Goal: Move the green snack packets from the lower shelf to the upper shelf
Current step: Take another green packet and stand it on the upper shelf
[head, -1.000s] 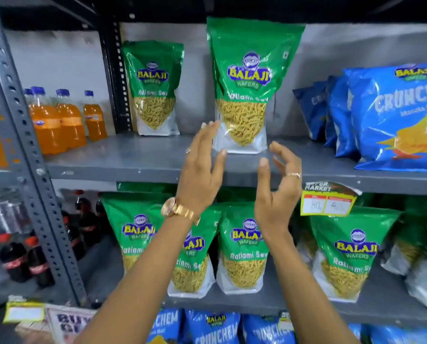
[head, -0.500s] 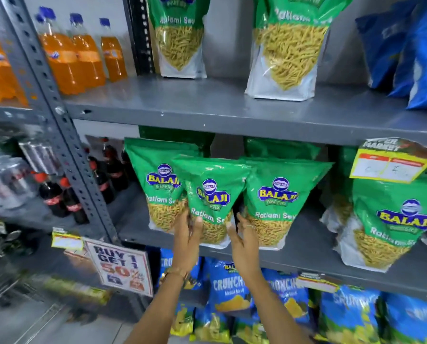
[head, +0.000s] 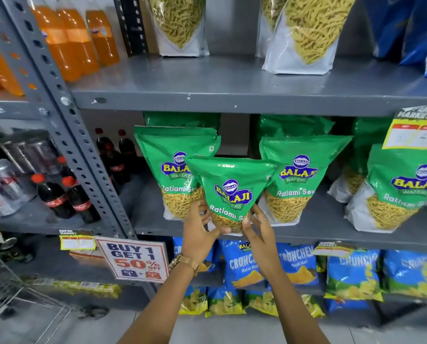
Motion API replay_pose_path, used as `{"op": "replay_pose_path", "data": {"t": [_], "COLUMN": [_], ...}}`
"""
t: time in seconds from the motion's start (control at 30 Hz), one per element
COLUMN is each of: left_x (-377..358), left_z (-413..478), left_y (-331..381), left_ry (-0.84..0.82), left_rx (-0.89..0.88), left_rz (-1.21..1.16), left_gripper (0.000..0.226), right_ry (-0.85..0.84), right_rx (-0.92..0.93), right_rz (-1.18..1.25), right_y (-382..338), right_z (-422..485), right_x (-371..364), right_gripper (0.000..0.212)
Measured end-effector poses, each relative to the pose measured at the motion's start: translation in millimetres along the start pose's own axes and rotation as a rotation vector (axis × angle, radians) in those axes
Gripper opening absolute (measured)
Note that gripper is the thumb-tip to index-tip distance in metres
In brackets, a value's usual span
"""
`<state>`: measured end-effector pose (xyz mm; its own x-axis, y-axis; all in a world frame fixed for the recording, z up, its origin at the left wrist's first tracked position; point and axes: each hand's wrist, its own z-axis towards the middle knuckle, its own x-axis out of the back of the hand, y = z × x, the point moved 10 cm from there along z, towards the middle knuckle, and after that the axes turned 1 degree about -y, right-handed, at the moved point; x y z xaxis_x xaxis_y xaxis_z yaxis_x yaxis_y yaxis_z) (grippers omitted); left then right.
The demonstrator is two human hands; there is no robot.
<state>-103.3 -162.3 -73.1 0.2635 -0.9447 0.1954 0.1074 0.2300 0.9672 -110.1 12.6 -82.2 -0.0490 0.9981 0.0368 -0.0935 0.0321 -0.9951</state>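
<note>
A green Balaji snack packet is held at its bottom by both hands, in front of the lower shelf. My left hand grips its lower left corner and my right hand its lower right. Behind it, more green packets stand on the lower shelf: one at left, one at right, and one further right. On the upper shelf stand two green packets, one at the left and one at the right, with their tops cut off by the frame.
Orange drink bottles fill the upper left, cola bottles the left bay below. Blue snack bags stand at the upper right, more blue bags on the bottom shelf. A "Buy 1 Get 1" sign and a yellow price tag hang on the shelf edges.
My hands dropped from the upper shelf to the lower one, closed on the middle green packet, and pulled it forward off the row. The view tilted downward.
</note>
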Motion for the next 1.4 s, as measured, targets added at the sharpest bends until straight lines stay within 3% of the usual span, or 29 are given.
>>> {"op": "replay_pose_path", "data": {"t": [0.07, 0.2, 0.33, 0.43, 0.57, 0.77, 0.83, 0.93, 1.0, 1.07, 1.27, 1.4], "left_x": [9, 16, 34, 55, 84, 124, 138, 156, 162, 164, 174, 171], "left_z": [-4, -11, -25, -36, -45, -43, -36, -16, 7, 36, 103, 144], "left_y": [0, 15, 49, 90, 156, 257, 287, 328, 344, 350, 337, 331], "left_ry": [0.027, -0.049, -0.052, -0.012, 0.082, 0.166, 0.189, 0.193, 0.179, 0.129, 0.174, 0.137], "left_rx": [-0.007, -0.093, -0.208, -0.341, -0.499, -0.748, -0.795, -0.853, -0.848, -0.799, -0.727, -0.690], "left_rz": [-0.008, 0.098, 0.142, 0.141, 0.084, -0.035, -0.044, -0.074, -0.074, -0.076, 0.055, 0.122], "left_gripper": [0.086, 0.066, 0.063, 0.058, 0.073, 0.062, 0.059, 0.056, 0.054, 0.055, 0.045, 0.034], "right_ry": [0.023, 0.070, 0.148, 0.223, 0.286, 0.400, 0.417, 0.425, 0.423, 0.412, 0.294, 0.198], "right_rx": [-0.014, -0.007, 0.065, 0.177, 0.286, 0.527, 0.640, 0.741, 0.788, 0.811, 0.673, 0.601], "right_rz": [0.006, -0.009, -0.018, -0.081, -0.111, -0.112, -0.133, -0.163, -0.170, -0.189, -0.476, -0.544], "right_y": [0, -6, -31, -75, -139, -263, -304, -355, -378, -389, -383, -383], "right_z": [-14, -40, -61, -73, -76, -77, -76, -62, -42, -16, 69, 112], "right_x": [-3, -7, -6, -6, -5, -12, -16, -28, -38, -48, -88, -110], "right_gripper": [0.052, 0.053, 0.053, 0.052, 0.058, 0.068, 0.061, 0.021, 0.015, 0.027, 0.050, 0.046]}}
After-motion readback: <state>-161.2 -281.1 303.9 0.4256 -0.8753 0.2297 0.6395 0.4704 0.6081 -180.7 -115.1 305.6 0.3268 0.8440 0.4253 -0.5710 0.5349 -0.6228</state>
